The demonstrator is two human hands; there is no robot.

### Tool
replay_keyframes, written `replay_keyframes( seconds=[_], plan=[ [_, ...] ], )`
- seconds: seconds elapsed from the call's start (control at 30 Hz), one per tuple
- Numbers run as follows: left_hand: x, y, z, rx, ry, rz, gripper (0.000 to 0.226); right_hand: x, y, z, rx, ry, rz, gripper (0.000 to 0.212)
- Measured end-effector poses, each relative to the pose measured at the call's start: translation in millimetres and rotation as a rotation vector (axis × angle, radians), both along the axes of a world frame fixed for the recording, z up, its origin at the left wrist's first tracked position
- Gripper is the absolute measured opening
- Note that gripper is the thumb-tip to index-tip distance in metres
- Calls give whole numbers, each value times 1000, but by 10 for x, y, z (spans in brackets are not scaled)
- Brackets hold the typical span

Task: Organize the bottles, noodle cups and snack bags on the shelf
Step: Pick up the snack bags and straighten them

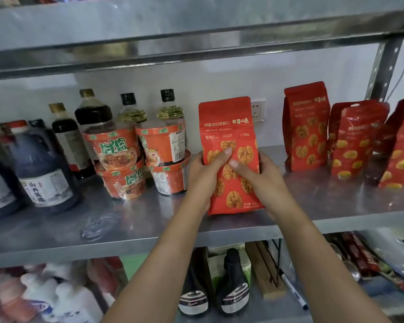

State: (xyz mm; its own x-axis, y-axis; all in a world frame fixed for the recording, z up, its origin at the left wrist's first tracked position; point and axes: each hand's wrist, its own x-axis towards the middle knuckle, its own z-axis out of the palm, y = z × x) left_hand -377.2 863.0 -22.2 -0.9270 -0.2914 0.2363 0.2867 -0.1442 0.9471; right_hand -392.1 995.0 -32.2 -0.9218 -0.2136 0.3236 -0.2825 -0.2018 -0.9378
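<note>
A red walnut snack bag point(229, 127) stands upright at the middle of the steel shelf point(131, 220). My left hand point(205, 170) grips its left edge and my right hand point(259, 173) its right edge, thumbs on the front. To the left, noodle cups point(119, 148) are stacked two high in two columns. Behind and left of them stand dark sauce bottles point(40, 169) and two oil bottles point(169, 108). Three more red snack bags point(306, 127) stand at the right, the outermost cut off by the frame edge.
The upper shelf point(196, 31) overhangs close above the bags. A wall socket point(258, 110) sits behind the held bag. A slotted post point(380, 68) rises at the right. The lower shelf holds white bottles point(63, 297), black items point(233, 287) and a pen point(294, 292).
</note>
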Motion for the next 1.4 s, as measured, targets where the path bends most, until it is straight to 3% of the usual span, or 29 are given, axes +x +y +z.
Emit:
replay_keyframes(
  seconds=[0.2,0.6,0.8,1.07,1.13,1.27,1.33,1.4],
  plan=[
    [-19,-21,-57,-8,49,22,14,28,-61,-12,-38,-36,-69,22],
    [57,-29,4,10,72,-20,17,165,-30,26,-75,-40,-80,34],
    [101,-47,263,47,49,-13,27,259,86,82,36,-103,132,41],
    [78,-22,252,-37,-7,-19,40,270,53,8,3,-95,-9,34],
    [53,6,212,-92,-7,11,56,253,6,-39,142,-32,-190,37],
    [87,222,118,-322,64,56,83,329,-50,19,613,135,-488,40],
    [62,253,89,-340,67,115,93,361,-74,43,747,168,-426,39],
    [27,171,118,-234,36,121,84,408,-72,67,687,176,-270,45]
  ],
)
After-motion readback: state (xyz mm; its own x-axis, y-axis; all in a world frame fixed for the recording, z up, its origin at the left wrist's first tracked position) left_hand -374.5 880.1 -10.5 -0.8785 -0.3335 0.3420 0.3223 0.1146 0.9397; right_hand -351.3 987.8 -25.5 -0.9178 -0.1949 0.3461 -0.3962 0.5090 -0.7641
